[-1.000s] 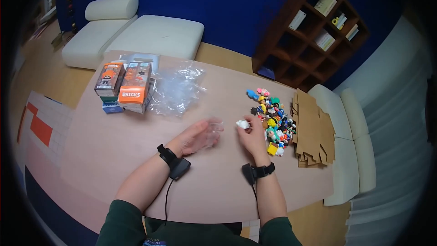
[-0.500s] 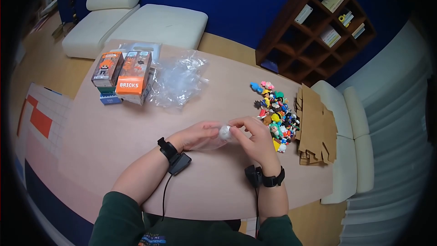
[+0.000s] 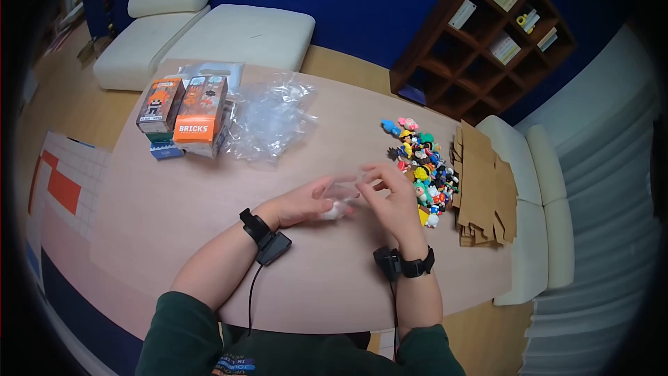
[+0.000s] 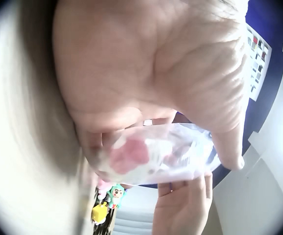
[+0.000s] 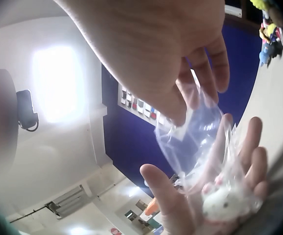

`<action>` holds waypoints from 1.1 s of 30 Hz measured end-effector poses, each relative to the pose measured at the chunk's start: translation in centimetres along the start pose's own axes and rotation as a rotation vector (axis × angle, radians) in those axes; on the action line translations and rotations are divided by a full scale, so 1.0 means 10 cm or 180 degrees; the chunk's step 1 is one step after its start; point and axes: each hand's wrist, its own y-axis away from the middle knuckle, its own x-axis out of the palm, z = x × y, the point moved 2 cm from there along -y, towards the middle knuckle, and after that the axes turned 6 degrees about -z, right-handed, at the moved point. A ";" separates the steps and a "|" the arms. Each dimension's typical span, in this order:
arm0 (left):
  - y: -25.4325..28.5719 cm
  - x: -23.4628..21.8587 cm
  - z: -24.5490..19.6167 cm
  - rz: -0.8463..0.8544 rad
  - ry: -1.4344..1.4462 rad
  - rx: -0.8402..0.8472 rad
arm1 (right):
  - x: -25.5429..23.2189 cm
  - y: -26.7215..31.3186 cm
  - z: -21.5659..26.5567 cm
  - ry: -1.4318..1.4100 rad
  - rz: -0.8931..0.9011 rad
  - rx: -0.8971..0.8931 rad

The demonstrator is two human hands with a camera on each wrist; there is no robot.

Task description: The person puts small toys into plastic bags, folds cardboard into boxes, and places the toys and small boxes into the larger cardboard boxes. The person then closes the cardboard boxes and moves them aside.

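A small white figurine with pink parts (image 5: 224, 203) sits at the bottom of a clear plastic bag (image 5: 188, 147). My left hand (image 3: 299, 203) holds the bag from below, its fingers around the filled end and the thumb on the other side, as the right wrist view shows. My right hand (image 3: 393, 202) pinches the bag's upper end between thumb and fingers. In the left wrist view the bag (image 4: 161, 154) stretches below the left palm, and the figurine shows blurred through the film. To the right of my right hand lies a pile of colourful toy figurines (image 3: 424, 174).
Boxes stand at the table's back left, among them an orange-and-white BRICKS box (image 3: 198, 122). Beside them lie crumpled clear bags (image 3: 271, 122). Flattened cardboard (image 3: 487, 188) is stacked at the table's right edge. Black cameras with cables (image 3: 275, 249) are strapped to both wrists.
My right hand brought the white figurine from beside the pile to the bag at my left hand and released it inside. Now it is at the bag's upper end.
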 end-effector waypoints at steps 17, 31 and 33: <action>-0.06 -0.16 0.22 -0.0504 -0.0437 -0.0415 | 0.33 0.11 -0.75 -0.3422 -0.0897 0.1430; -0.11 -0.13 0.27 -0.0973 -0.0222 -0.0048 | 0.57 0.31 -1.03 -0.3600 -0.1529 0.1166; -0.10 -0.10 0.23 -0.0963 -0.0206 -0.0033 | 0.52 0.29 -1.02 -0.4050 -0.1732 0.1213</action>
